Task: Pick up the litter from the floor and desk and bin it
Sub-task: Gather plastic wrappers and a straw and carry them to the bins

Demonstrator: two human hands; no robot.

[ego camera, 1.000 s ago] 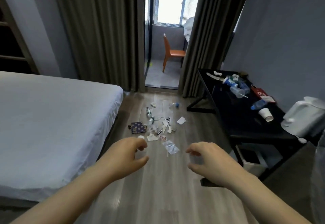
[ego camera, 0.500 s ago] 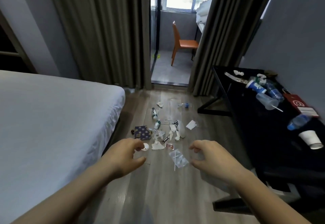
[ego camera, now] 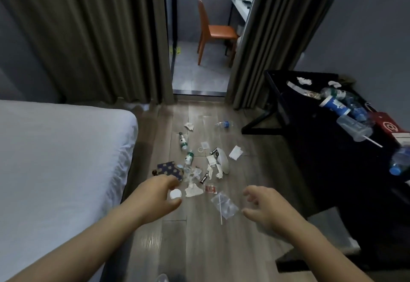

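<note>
Both hands are empty, fingers loosely curled and apart: the left hand (ego camera: pixel 155 195) hangs over a round white lid (ego camera: pixel 175 194), the right hand (ego camera: pixel 264 208) just beside a clear plastic wrapper (ego camera: pixel 225 205) with a thin stick. Beyond, crumpled tissues (ego camera: pixel 193 189), small bottles (ego camera: pixel 188 156) and a spotted blue packet (ego camera: pixel 169 169) litter the wooden floor (ego camera: pixel 199 248). Farther right, bottles and a blue cup (ego camera: pixel 334 106) lie on the black worktop (ego camera: pixel 310 148).

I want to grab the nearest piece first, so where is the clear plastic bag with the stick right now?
In the head view the clear plastic bag lies on the wooden floor, just left of the right hand and right of the small white lid.
</note>
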